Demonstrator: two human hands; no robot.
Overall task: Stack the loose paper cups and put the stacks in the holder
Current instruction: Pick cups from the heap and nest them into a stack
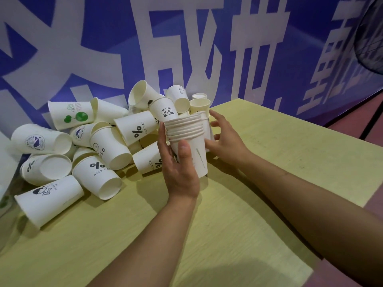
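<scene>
Several nested paper cups form the stack (189,139) that your left hand (179,172) grips upright above the table (279,154), thumb across the front wall and fingers curled round the far left side, so that hand is clamped on the stack. From the head camera, your right hand (226,141) sits just to the right of the stack with its fingers spread and relaxed, apart rather than closed; they reach toward the stack's right side, and you cannot tell from here whether the fingertips touch it. To the left and behind, the loose cups (87,146) lie in a heap against the blue wall (103,38), most tipped on their sides, some printed "NICE DAY", one with a panda (166,112), one with green leaves (71,116). A few more cups (200,104) stand upright just behind the stack. The heap rests on the table's left half, near your left hand but not touching it. A dark mesh shape (371,34) shows at the upper right edge.
</scene>
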